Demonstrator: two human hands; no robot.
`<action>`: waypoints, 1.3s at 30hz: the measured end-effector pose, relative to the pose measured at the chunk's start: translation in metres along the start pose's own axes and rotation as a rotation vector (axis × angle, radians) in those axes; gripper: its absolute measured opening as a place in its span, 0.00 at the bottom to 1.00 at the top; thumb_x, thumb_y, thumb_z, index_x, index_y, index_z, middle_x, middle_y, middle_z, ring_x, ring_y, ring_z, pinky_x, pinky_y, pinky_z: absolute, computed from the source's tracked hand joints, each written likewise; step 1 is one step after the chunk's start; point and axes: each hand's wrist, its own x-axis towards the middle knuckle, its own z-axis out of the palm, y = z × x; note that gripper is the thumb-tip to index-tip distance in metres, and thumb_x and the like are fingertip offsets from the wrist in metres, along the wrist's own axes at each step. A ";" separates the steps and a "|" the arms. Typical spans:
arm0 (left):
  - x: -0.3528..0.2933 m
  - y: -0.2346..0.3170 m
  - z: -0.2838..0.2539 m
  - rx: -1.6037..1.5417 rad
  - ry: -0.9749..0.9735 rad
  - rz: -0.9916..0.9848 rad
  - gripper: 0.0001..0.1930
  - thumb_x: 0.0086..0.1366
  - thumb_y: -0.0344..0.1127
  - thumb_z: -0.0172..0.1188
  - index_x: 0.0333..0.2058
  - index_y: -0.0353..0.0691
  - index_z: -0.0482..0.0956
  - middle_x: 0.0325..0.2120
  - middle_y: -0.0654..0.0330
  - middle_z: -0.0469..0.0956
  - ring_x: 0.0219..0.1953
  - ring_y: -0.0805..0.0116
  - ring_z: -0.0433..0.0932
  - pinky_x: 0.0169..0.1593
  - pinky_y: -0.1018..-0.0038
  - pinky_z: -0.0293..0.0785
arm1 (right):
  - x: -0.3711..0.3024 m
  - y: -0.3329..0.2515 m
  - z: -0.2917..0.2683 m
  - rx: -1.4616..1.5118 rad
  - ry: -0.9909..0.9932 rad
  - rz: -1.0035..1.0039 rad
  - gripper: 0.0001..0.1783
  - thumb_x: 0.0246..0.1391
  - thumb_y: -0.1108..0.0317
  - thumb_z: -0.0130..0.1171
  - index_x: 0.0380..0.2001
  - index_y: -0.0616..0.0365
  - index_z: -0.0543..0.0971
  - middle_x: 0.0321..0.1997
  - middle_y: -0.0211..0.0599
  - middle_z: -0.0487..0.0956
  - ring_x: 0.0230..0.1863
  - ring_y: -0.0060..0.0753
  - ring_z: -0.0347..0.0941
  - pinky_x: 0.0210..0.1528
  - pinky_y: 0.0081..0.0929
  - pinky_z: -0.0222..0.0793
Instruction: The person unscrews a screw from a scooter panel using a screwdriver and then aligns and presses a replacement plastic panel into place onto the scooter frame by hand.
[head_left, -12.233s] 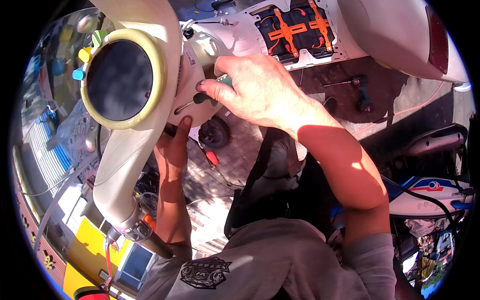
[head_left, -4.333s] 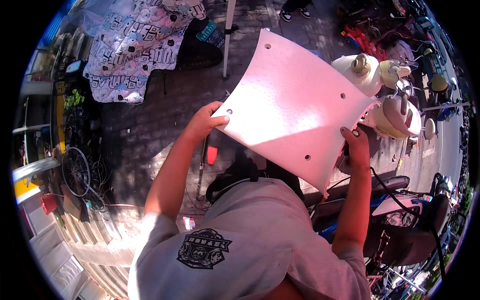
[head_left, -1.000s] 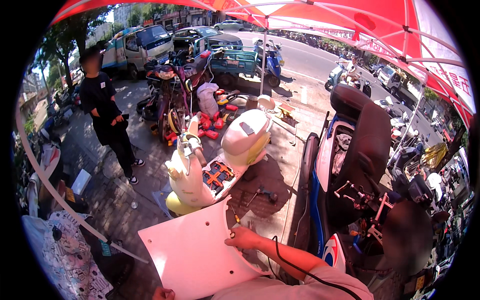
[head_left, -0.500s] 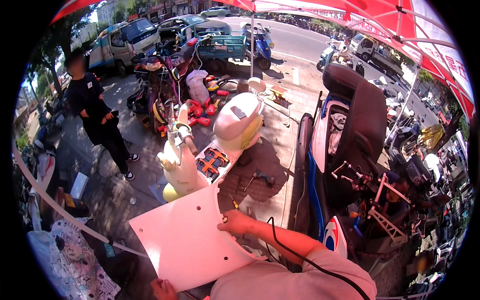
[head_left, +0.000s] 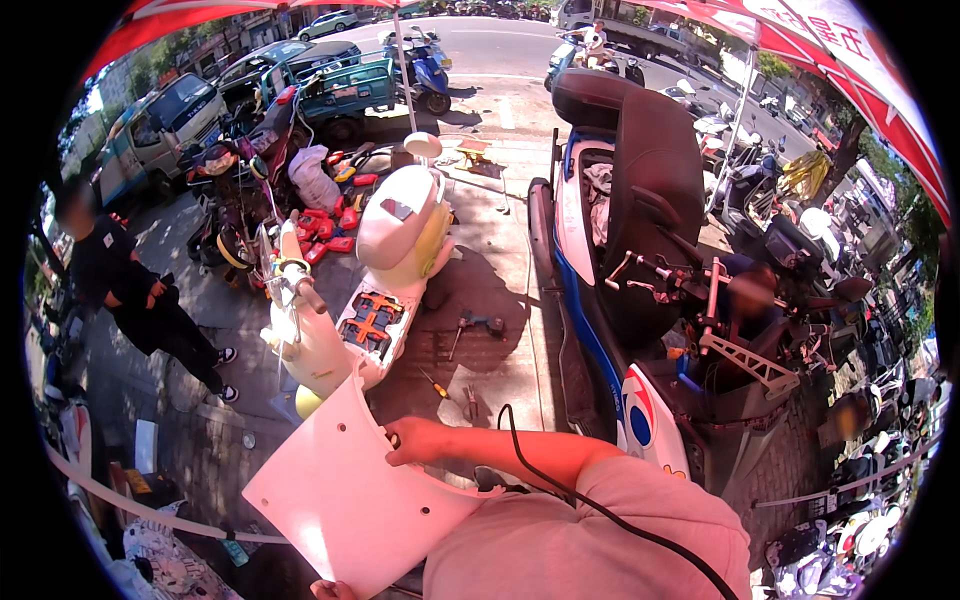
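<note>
A broad white plastic panel (head_left: 350,480) with a few dark screw holes and a curved cutout is tilted in front of me. My right hand (head_left: 410,441) is closed around the cutout edge on its right side. At the picture's lower rim, my left hand (head_left: 332,590) grips the bottom edge; only its fingertips show. Just beyond the panel stands a cream electric scooter (head_left: 315,335). Its floor is uncovered, showing a dark battery bay (head_left: 370,322) with orange straps. The panel hides the scooter's front lower part.
On the paving right of the scooter lie a power drill (head_left: 480,325), a yellow-handled screwdriver (head_left: 434,384) and pliers (head_left: 472,402). A larger blue-and-white scooter (head_left: 600,330) with a raised seat stands right. Red parts (head_left: 325,228) are heaped behind; a person (head_left: 130,285) stands left.
My view has turned right, so the scooters and the person appear further left. Both hands still hold the panel, which sits slightly lower and more left in the picture. The pliers have come into sight.
</note>
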 end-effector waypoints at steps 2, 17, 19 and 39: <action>0.001 -0.011 0.008 -0.031 0.090 -0.004 0.11 0.62 0.31 0.56 0.39 0.29 0.73 0.32 0.54 0.72 0.33 0.62 0.67 0.42 0.62 0.70 | -0.018 0.001 0.006 0.181 -0.042 -0.015 0.34 0.47 0.64 0.66 0.59 0.65 0.78 0.51 0.45 0.85 0.50 0.39 0.82 0.54 0.38 0.77; 0.006 -0.029 -0.007 -0.416 -0.070 0.045 0.10 0.66 0.24 0.63 0.44 0.40 0.76 0.37 0.67 0.78 0.42 0.78 0.75 0.47 0.77 0.71 | -0.031 0.021 0.043 0.680 -0.098 0.339 0.32 0.49 0.75 0.56 0.60 0.75 0.70 0.52 0.51 0.82 0.48 0.42 0.82 0.54 0.37 0.78; 0.004 -0.035 -0.015 -0.557 -0.062 -0.058 0.15 0.67 0.26 0.65 0.49 0.43 0.73 0.39 0.65 0.79 0.44 0.77 0.76 0.50 0.76 0.72 | -0.030 0.026 0.051 0.649 -0.108 0.375 0.34 0.47 0.74 0.55 0.61 0.74 0.71 0.52 0.49 0.82 0.48 0.44 0.82 0.55 0.38 0.78; -0.022 -0.057 -0.033 -0.870 -0.083 -0.161 0.25 0.65 0.33 0.70 0.58 0.42 0.71 0.43 0.59 0.83 0.46 0.74 0.80 0.52 0.75 0.73 | -0.020 -0.020 0.064 0.410 -0.072 0.215 0.30 0.42 0.69 0.55 0.52 0.72 0.76 0.43 0.46 0.81 0.42 0.40 0.82 0.46 0.37 0.79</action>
